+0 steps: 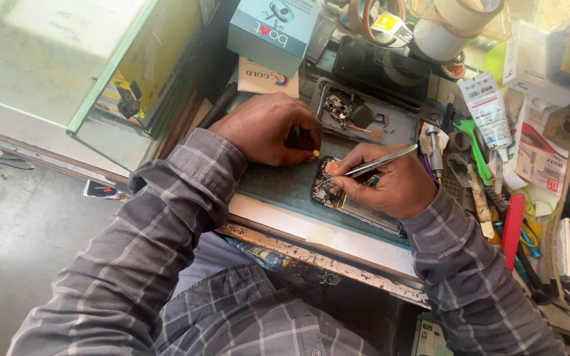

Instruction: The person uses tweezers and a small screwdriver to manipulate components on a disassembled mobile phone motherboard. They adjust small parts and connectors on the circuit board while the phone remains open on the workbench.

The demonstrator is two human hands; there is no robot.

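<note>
Right hand (390,188) pinching tweezers (371,163) over opened phone (338,194); left hand (272,132) gripping small tool; a slip risks scratching the board.

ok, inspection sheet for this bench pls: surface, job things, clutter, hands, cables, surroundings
Surface: grey-green mat on a worn bench.
Job things: opened phone, circuit board exposed; removed back shell behind it.
Clutter: tape rolls, boxes, red-handled tool, green tool.
Hands: left hand pinches a small yellow-tipped tool; right hand holds tweezers over the board.
Cables: orange flex in the shell.
Surroundings: glass counter, concrete floor.
</note>
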